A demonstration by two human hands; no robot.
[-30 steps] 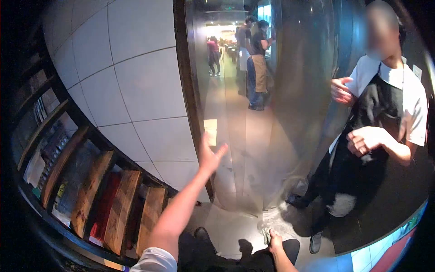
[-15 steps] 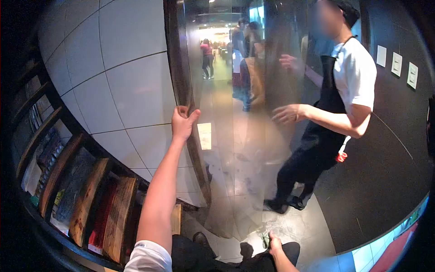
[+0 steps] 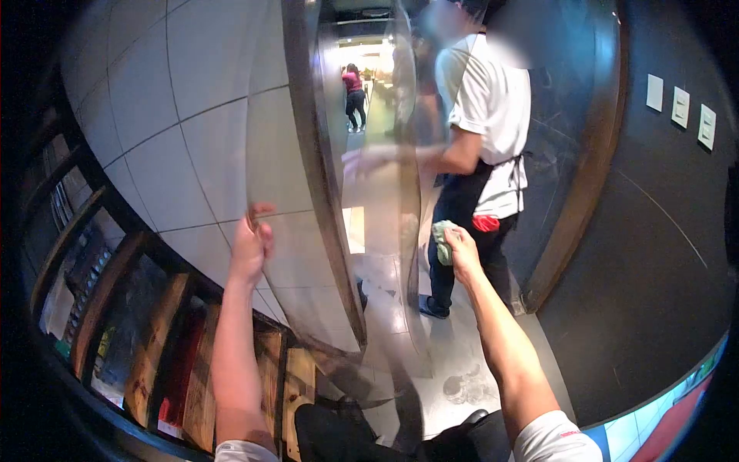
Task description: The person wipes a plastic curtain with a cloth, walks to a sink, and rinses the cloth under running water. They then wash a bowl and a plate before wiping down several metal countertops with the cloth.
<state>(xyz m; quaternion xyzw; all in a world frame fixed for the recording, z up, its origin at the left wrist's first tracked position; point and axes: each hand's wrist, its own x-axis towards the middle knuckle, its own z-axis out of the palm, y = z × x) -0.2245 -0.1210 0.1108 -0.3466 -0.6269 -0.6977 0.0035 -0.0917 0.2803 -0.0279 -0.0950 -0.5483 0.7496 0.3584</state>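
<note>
My left hand (image 3: 256,242) pinches the edge of a clear plastic strip curtain (image 3: 281,269) at the left, in front of the white tiled wall. My right hand (image 3: 460,250) is raised at the middle right and grips a crumpled pale green cloth (image 3: 443,242). Just beyond it stands a person (image 3: 493,123) in a white shirt and dark apron, turned away, one arm stretched left behind the plastic. Something red (image 3: 486,223) hangs at that person's waist. Another clear strip (image 3: 412,192) hangs between my two hands.
Wooden steps or slats (image 3: 162,339) with items behind them line the lower left. A dark door post (image 3: 319,169) stands left of the doorway. Switches (image 3: 681,108) are on the dark right wall. A distant person (image 3: 354,96) stands beyond the doorway.
My left hand has moved left and down from the door post, drawing the plastic along. My right hand has risen with the cloth. The person in the apron has turned away and moved left into the doorway.
</note>
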